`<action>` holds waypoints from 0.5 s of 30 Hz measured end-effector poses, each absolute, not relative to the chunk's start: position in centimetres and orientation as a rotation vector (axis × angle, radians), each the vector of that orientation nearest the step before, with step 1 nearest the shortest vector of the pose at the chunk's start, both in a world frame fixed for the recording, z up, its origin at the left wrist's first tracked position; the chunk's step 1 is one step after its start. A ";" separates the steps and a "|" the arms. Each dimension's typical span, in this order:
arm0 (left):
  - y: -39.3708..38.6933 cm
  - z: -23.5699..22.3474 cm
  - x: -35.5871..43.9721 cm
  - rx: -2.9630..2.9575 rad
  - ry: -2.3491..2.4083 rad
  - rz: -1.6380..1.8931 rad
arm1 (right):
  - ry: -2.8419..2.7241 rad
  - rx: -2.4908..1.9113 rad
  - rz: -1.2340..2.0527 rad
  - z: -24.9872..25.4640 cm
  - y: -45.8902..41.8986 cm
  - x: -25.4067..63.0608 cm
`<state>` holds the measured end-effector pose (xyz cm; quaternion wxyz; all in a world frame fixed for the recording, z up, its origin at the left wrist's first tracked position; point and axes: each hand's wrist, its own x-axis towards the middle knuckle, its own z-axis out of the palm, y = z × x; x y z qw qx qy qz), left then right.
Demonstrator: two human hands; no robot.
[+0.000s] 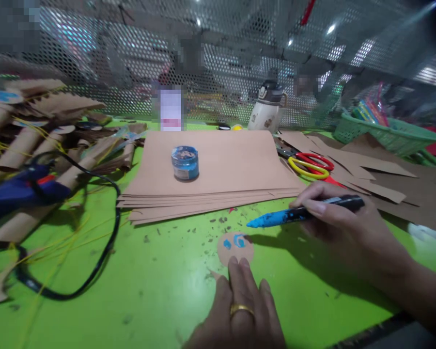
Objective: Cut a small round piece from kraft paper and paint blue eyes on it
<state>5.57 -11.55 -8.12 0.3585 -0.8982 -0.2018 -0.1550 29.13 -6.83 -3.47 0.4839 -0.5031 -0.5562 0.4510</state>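
My right hand [334,218] is closed around a black marker pen [345,201] whose front half is coated in blue paint. The pen's tip is in the air, just up and right of a small brown paper disc [236,251]. Blue paint marks show on the disc's upper half. With fingers stretched out, my left hand [240,305] rests its fingertips on the disc's lower edge against the green table [160,271]. Beyond, an uncovered jar of blue paint [185,165] stands on a stack of brown paper sheets [225,160].
Red-and-yellow-handled scissors [310,166] lie beside paper offcuts [370,165] on the right. A green basket [396,133] and a white flask [265,109] stand behind. At left are rolled paper pieces, a blue glue gun [25,191] and its looping black cable [112,232].
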 end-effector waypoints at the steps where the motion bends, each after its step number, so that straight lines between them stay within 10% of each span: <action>1: -11.5 -8.0 5.6 -2.307 -0.520 -0.405 | -1.310 -1.200 1.125 -3.6 -6.7 29.1; 15: -11.3 -8.8 6.0 -2.269 -0.492 -0.530 | -1.449 -0.967 1.160 0.7 -2.0 25.0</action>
